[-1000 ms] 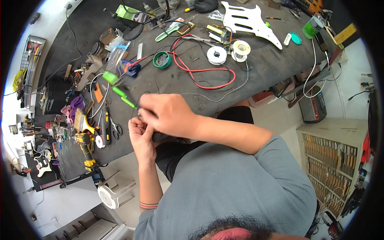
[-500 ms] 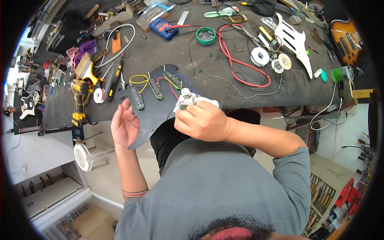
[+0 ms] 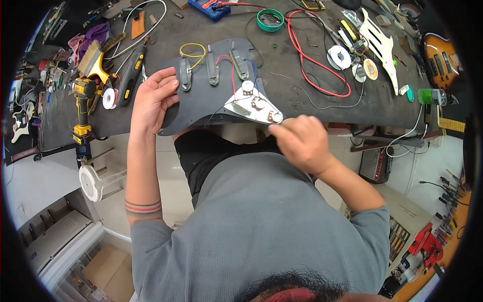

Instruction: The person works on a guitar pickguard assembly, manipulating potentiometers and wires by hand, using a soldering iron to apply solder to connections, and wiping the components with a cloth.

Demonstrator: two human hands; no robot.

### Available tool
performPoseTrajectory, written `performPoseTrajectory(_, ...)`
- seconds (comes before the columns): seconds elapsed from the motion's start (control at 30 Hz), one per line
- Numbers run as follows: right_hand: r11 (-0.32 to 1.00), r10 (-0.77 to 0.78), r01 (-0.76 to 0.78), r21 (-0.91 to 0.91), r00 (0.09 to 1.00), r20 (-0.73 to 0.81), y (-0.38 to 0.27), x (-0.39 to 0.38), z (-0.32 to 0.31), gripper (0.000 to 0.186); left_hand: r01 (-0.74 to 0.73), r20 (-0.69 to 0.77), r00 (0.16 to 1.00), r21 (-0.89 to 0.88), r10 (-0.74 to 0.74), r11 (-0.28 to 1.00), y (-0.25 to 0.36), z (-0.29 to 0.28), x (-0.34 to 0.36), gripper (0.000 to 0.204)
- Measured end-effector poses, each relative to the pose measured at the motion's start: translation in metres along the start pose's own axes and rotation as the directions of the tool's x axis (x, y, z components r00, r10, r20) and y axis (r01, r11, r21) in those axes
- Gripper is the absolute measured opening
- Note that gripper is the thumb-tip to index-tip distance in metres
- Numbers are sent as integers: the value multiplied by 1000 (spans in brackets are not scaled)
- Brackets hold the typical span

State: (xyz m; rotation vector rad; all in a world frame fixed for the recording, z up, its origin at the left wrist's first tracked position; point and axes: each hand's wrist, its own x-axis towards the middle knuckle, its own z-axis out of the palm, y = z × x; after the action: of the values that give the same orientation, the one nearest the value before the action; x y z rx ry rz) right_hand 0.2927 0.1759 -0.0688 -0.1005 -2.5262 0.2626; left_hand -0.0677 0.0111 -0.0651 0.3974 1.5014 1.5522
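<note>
A dark guitar pickguard point(image 3: 196, 108) lies along the bench's near edge, its underside facing up. Three pickups point(image 3: 212, 70) are fixed across it, with yellow, red and blue wires. On its right end sits a white plate point(image 3: 236, 103) carrying three potentiometers point(image 3: 258, 103) and a switch point(image 3: 240, 109). My left hand point(image 3: 155, 98) is curled at the pickguard's left edge, thumb beside the leftmost pickup; some fingertips are hidden. My right hand point(image 3: 304, 143) pinches the pickguard's right tip beside the last potentiometer.
To the left are a yellow cordless drill point(image 3: 84, 110), a brush point(image 3: 93, 61) and a solder spool point(image 3: 109, 98). Behind lie a green round tin point(image 3: 270, 20), a blue multimeter point(image 3: 214, 9) and its red lead point(image 3: 302, 55). A white pickguard point(image 3: 380, 48) and wire spools point(image 3: 339, 57) are at right.
My right hand has left the potentiometer area for the pickguard's right tip, uncovering the white plate. My left hand has come from open beside the pickguard onto its left edge. The view has shifted.
</note>
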Motion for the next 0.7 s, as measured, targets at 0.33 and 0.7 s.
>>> performPoseTrajectory(0.33,957,288,-286,43,956,-57,25,-13,-9,38,-56,-65,993,466,98,883,21,1,-11,31)
performPoseTrajectory(0.7,953,274,-278,120,961,43,19,-5,-4,40,-398,248,830,891,500,219,-6,25,-80,47)
